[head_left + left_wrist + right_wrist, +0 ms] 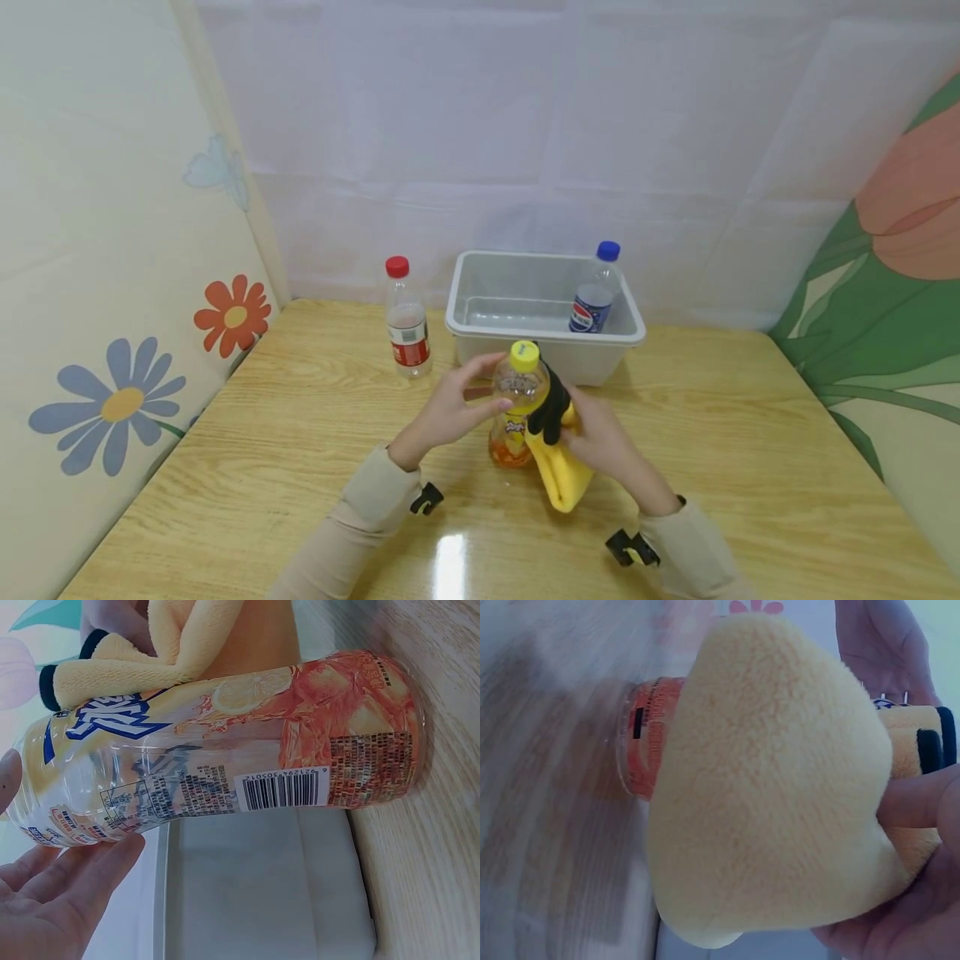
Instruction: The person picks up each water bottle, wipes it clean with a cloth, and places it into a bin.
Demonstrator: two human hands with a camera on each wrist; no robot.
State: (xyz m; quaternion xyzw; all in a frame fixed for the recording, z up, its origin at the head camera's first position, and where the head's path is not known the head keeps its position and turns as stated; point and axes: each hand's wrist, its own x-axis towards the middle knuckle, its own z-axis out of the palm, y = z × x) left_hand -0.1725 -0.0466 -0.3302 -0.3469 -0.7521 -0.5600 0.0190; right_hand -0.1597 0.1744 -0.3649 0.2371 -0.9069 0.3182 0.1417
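Note:
A clear drink bottle with a yellow cap [524, 356] stands upright on the table, with an orange fruit label [345, 727] round its lower part. My left hand [459, 406] holds its upper part, thumb on the near side and fingers behind. In my right hand [602, 435] is a folded yellow cloth [561, 477] with black edging, gripped against the bottle's right side. The right wrist view shows the fluffy cloth [772, 780] covering most of the bottle, and the thumb and fingers of the right hand [922, 900] pinching it.
Behind the bottle stands a grey plastic bin [517, 346], with a blue-capped Pepsi bottle [595, 300] leaning inside at its right. A red-capped bottle [408, 333] stands on the wooden table [300, 417], left of the bin. White fabric [487, 125] hangs at the back.

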